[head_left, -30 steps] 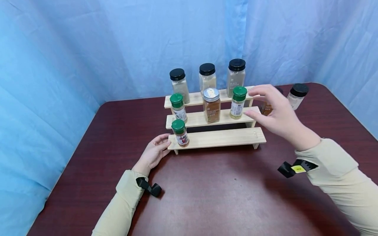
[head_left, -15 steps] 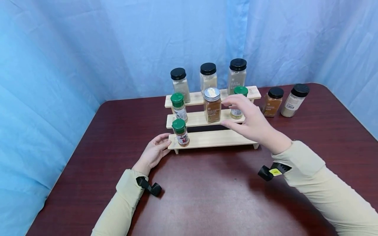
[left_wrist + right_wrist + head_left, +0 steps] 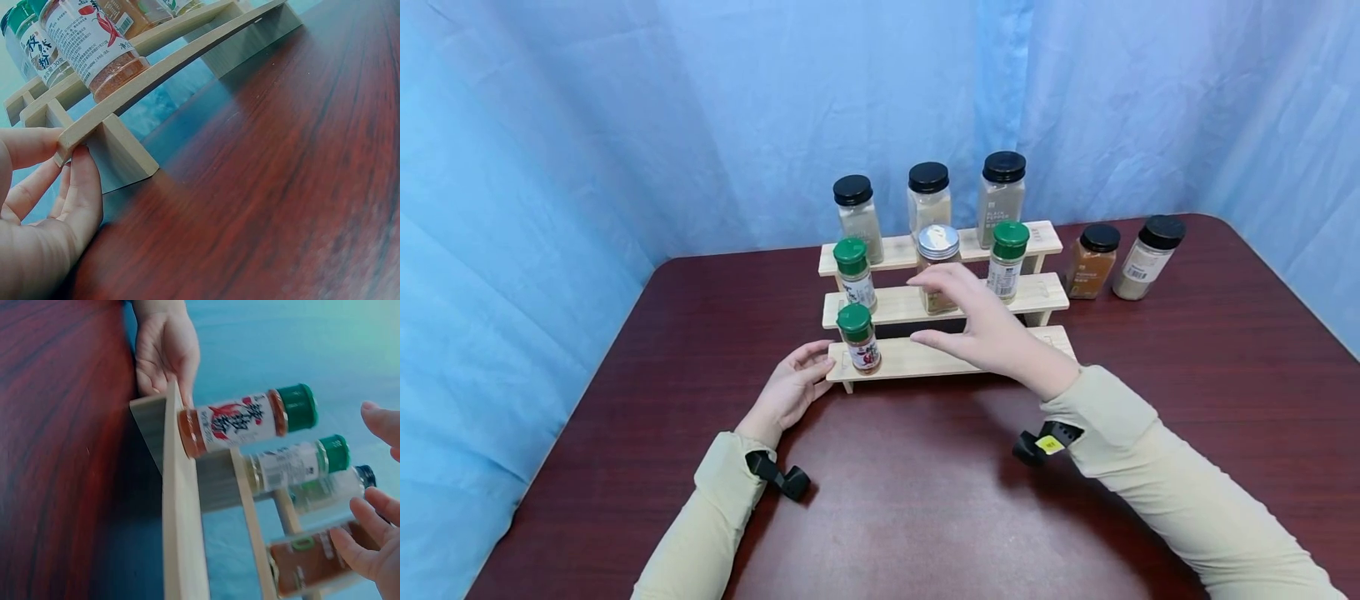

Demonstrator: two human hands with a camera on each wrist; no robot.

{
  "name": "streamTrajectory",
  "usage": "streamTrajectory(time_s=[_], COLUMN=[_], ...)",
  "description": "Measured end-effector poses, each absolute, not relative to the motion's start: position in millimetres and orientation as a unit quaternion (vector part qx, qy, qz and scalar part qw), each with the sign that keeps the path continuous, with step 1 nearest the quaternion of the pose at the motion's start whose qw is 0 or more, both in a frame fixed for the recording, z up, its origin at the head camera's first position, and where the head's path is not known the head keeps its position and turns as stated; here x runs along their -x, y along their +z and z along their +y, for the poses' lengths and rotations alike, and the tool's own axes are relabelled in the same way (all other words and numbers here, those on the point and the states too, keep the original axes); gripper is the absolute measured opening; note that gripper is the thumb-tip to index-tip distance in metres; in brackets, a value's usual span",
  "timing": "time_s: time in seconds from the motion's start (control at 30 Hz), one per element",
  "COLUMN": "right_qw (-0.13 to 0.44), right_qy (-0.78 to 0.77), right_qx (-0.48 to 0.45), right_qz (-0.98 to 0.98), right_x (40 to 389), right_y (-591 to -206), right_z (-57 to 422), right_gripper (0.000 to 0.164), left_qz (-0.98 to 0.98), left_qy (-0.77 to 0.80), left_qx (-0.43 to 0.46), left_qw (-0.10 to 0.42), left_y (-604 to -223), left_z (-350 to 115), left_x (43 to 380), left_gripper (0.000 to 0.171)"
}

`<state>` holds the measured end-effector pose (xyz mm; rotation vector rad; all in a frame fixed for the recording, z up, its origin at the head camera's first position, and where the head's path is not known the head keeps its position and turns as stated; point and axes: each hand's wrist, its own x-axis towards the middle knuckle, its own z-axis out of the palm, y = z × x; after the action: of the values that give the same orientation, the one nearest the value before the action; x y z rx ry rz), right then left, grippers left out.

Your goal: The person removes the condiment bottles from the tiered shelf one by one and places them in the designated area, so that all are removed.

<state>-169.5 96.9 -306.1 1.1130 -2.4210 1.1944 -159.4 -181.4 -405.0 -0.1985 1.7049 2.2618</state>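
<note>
My left hand (image 3: pixel 787 390) pinches the left end of the lowest shelf of a three-tier wooden spice rack (image 3: pixel 910 357). In the left wrist view, thumb and fingers of that hand (image 3: pixel 69 206) lie on either face of the board's end. A green-capped chili powder jar (image 3: pixel 860 340) stands upright just beside it on this shelf. My right hand (image 3: pixel 988 329) hovers over the rack, thumb and fingers spread apart with nothing between them. It partly covers a silver-lidded jar of red-brown powder (image 3: pixel 938 243) on the middle shelf. The right wrist view shows its fingers (image 3: pixel 359 550) overlapping that jar.
Green-capped jars (image 3: pixel 852 275) (image 3: pixel 1009 258) stand at both sides of the middle shelf. Black-lidded jars (image 3: pixel 857 217) (image 3: pixel 928 200) (image 3: pixel 1002 196) line the top shelf. Right of the rack, an orange-brown jar (image 3: pixel 1092 262) and a white-labelled jar (image 3: pixel 1144 262) stand on the dark table (image 3: pixel 925 483).
My right hand has moved left and lower, from the right green-capped jar across to in front of the silver-lidded jar. My left hand keeps its hold on the rack.
</note>
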Motion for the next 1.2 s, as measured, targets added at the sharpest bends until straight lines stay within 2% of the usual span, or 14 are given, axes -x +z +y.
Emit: streamTrajectory(time_s=[0.33, 0.87, 1.2], right_qw=[0.059, 0.067, 0.043], right_qy=[0.414, 0.422, 0.425], right_qx=[-0.387, -0.415, -0.403], right_qz=[-0.822, -0.803, -0.809], right_x=[169, 167, 166], right_y=[-319, -331, -336], right_z=[70, 53, 50], right_gripper=[0.06, 0.063, 0.062], left_qz=[0.574, 0.59, 0.596], left_qy=[0.803, 0.791, 0.787], left_qx=[0.063, 0.068, 0.058], left_qw=[0.148, 0.149, 0.15], left_y=[-406, -405, -406], left_z=[-181, -181, -182], left_x=[159, 158, 159], left_gripper=[0.035, 0.038, 0.04])
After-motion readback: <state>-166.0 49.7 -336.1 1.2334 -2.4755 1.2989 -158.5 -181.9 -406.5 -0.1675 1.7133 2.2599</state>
